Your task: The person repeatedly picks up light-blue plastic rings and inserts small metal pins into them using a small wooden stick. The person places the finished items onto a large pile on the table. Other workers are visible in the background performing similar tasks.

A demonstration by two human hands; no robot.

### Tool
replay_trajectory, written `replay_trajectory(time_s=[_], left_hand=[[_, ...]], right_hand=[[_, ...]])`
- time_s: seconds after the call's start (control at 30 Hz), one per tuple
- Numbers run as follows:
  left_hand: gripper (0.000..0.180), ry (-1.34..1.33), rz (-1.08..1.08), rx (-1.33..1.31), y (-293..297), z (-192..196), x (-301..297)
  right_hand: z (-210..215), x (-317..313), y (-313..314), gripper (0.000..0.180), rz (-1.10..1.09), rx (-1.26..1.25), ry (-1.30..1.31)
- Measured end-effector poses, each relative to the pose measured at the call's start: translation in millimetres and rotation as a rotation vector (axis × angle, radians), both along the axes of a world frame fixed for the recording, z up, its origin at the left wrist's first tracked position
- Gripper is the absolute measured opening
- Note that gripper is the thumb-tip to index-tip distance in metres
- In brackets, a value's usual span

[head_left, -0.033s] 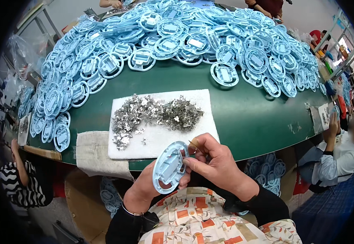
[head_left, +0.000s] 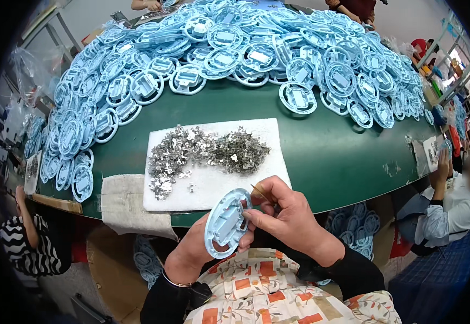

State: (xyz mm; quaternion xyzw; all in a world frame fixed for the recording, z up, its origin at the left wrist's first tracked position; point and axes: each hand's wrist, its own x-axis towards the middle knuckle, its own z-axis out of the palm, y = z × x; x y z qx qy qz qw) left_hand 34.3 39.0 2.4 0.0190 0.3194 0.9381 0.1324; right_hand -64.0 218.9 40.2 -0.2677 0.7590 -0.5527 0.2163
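Observation:
In front of my body, my left hand (head_left: 192,247) holds up a light blue oval plastic ring piece (head_left: 225,225), tilted, with a raised rectangular block in its middle. My right hand (head_left: 286,217) is closed, its thumb at the ring's right edge. From between its fingers sticks out a thin, pointed, brass-coloured tool (head_left: 258,191); its kind I cannot make out. Beyond both hands, a white foam board (head_left: 267,189) bears a heap of small shiny metal clips (head_left: 213,151). My fingers hide the point of contact at the ring's edge.
A large pile of similar blue ring pieces (head_left: 227,38) curves across the far side of the green table (head_left: 343,156). A grey cloth (head_left: 132,201) lies left of the board. More rings (head_left: 356,229) lie below the table edge. Other people sit at both sides and behind the pile.
The blue ring piece has shifted very slightly to the right along with my left hand. Otherwise both hands keep nearly the same pose.

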Motion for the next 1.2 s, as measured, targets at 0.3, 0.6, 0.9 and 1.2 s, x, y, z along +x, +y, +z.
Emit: replay_trajectory(time_s=[0.3, 0.6, 0.9, 1.2], left_hand=[[0.042, -0.106, -0.004, -0.092, 5.0, -2.4, 2.4], [0.047, -0.095, -0.038, -0.094, 9.6, 3.7, -2.1], [0.057, -0.073, 0.044, 0.185, 10.5, -4.7, -11.1], [0.056, -0.104, 0.233, -0.355, 11.5, 10.1, -7.4]], right_hand=[[-5.3, -12.4, 9.1, 0.031, 0.068, -0.014, -0.007], [-5.2, -14.7, 11.0, 0.027, 0.024, 0.064, -0.006], [6.2, 12.5, 12.6, 0.036, 0.115, -0.222, 0.128], [29.6, 7.4, 27.0, 0.017, -0.068, -0.207, 0.092]])
